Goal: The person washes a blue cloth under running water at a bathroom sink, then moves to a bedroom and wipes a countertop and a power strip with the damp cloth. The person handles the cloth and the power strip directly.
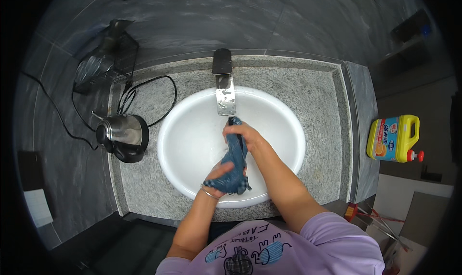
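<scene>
A wet blue cloth item (234, 155) with a dark strip and checked trim is stretched between my hands, above the white oval basin (187, 141). My right hand (249, 136) grips its upper part, just below the faucet's spout. Lower down, my left hand (219, 174) holds the wider end, the thumb across the front and the other fingers mostly behind the fabric. A thin bangle (209, 192) circles my left wrist. Above the cloth's top end is the flat metal faucet (226, 96), with its dark lever (222, 61) behind. Whether water is running is hard to tell.
An electric kettle (124, 136) stands on the speckled stone counter (317, 123) at left, its black cord (175, 90) looped behind. A black wire basket (124, 54) hangs at the back left. On the right is a yellow jug (400, 137) with a red cap.
</scene>
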`<move>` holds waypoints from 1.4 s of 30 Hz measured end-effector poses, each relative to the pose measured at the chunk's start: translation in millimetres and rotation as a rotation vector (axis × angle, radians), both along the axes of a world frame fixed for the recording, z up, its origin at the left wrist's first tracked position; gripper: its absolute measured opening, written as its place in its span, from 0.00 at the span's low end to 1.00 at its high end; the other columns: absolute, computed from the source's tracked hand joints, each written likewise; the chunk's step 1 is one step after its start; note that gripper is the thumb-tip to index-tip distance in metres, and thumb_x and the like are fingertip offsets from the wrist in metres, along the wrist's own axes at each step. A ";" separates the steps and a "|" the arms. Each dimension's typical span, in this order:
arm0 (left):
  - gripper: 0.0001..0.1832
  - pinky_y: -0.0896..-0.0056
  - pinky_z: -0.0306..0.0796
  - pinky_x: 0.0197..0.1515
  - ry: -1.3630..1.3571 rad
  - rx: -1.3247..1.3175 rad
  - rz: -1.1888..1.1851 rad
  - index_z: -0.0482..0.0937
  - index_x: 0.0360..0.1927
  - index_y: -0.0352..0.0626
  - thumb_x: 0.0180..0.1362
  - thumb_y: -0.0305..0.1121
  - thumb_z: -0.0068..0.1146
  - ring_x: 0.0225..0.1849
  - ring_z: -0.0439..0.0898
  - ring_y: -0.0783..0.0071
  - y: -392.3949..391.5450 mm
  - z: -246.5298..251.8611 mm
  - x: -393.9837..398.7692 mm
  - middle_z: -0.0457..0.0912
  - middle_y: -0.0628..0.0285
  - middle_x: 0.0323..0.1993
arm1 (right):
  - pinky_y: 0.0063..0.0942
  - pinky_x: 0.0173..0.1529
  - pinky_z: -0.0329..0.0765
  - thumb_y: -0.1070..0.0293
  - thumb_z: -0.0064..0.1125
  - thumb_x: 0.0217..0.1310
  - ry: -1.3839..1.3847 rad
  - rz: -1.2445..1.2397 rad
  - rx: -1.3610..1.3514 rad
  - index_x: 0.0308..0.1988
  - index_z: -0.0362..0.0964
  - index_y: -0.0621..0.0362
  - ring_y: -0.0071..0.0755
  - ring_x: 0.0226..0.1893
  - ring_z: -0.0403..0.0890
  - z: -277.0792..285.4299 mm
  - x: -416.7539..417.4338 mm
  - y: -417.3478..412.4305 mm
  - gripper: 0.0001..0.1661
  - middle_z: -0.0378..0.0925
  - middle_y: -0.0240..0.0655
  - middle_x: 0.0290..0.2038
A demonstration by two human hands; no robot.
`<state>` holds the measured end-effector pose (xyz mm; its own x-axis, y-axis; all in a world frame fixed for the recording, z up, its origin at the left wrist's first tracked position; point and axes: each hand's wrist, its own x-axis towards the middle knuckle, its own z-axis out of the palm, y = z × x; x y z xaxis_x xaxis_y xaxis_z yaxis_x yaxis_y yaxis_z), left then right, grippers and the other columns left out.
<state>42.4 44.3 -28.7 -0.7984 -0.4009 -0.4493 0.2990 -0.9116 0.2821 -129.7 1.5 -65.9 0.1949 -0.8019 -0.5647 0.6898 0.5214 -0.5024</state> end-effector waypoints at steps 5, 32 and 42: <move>0.28 0.64 0.73 0.37 -0.683 -0.746 -0.514 0.67 0.44 0.33 0.44 0.41 0.64 0.33 0.79 0.57 -7.7 1.0 -20.8 0.77 0.51 0.33 | 0.28 0.26 0.71 0.72 0.61 0.35 0.484 0.027 0.092 0.24 0.71 0.65 0.30 0.20 0.74 -11.6 10.2 23.7 0.11 0.73 0.35 0.20; 0.07 0.63 0.67 0.28 -0.656 -1.930 0.192 0.71 0.17 0.47 0.35 0.26 0.59 0.29 0.73 0.62 -11.6 63.1 -34.3 0.73 0.57 0.29 | 0.25 0.30 0.74 0.70 0.59 0.50 -0.336 -0.398 0.290 0.23 0.69 0.60 0.29 0.24 0.75 13.9 24.8 70.4 0.08 0.72 0.34 0.20; 0.05 0.67 0.59 0.27 -0.060 -2.307 -0.480 0.70 0.15 0.53 0.30 0.34 0.54 0.28 0.66 0.70 16.3 54.4 -19.4 0.64 0.68 0.23 | 0.29 0.18 0.65 0.69 0.60 0.34 0.292 0.832 -0.045 0.16 0.70 0.64 0.28 0.13 0.70 31.2 75.8 33.2 0.09 0.72 0.38 0.15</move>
<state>23.0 60.6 25.7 -0.9607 0.0494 0.2733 0.1982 0.8115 0.5498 -53.9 34.7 -34.7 0.5786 -0.4871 -0.6542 -0.0634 0.7728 -0.6315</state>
